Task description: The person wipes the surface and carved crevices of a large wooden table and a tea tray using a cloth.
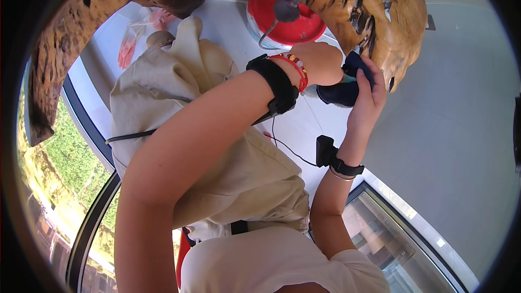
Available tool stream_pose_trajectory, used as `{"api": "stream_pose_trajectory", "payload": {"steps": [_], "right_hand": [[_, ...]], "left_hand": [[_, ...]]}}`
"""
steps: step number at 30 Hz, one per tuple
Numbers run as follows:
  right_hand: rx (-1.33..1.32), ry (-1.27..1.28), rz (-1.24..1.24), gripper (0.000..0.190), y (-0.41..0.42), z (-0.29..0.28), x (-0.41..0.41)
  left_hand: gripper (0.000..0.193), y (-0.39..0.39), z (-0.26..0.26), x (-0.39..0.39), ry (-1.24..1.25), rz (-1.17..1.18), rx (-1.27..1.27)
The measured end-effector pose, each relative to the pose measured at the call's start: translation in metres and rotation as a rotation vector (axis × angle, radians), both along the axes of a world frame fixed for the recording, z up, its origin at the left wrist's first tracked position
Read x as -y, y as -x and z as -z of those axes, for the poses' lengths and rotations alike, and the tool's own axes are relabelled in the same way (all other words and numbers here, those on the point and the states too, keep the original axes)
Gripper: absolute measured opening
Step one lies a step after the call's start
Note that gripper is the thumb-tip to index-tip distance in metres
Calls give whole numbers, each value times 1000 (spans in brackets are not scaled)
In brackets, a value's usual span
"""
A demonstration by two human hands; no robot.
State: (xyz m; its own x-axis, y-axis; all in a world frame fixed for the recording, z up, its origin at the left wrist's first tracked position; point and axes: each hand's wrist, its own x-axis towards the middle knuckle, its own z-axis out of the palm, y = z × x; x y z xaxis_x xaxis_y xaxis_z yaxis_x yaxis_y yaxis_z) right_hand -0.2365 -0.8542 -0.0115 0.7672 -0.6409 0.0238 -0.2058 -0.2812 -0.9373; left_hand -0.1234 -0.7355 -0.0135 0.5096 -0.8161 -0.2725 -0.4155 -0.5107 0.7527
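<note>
A dark blue cloth item (340,92), with a teal patch and a fuzzy grey edge, lies between my hands above the pale floor. My left hand (321,63) is closed at its left side, fingers largely hidden from the camera. On the right, my right hand (372,85) pinches a raised dark fold between thumb and fingers. A red beaded bracelet (299,67) and a black strap (274,83) circle my left wrist. Another black strap (348,169), with a small black box, is on my right forearm.
A polished natural-edge wooden slab (390,20) curves across the top. Under it stands a bucket with a red lid (281,20), crossed by a grey cable. Pink hand-shaped gloves (127,51) lie at upper left. A thin black cable (295,154) runs below my hands. Window frames border both sides.
</note>
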Motion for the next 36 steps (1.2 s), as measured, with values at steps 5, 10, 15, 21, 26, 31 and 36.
{"api": "stream_pose_trajectory", "payload": {"steps": [5,10,15,21,26,31,36], "right_hand": [[241,-802,30,36,23,9,-4],[344,-1030,5,38,36,16,2],[320,-638,200,37,41,2,-13],[146,-71,100,32,65,-3,1],[41,-102,-100,44,66,-21,8],[-94,-300,-328,53,75,-23,23],[-420,-233,-290,30,66,-9,34]], "left_hand": [[42,-22,0,4,140,116,-320],[37,-13,9,14,339,115,-578],[41,-7,-11,9,417,176,-534],[39,-13,-19,8,456,157,-430],[27,-14,-18,0,508,178,-102],[21,-13,-27,-5,594,201,32],[18,-1,-42,-12,527,88,320]]}}
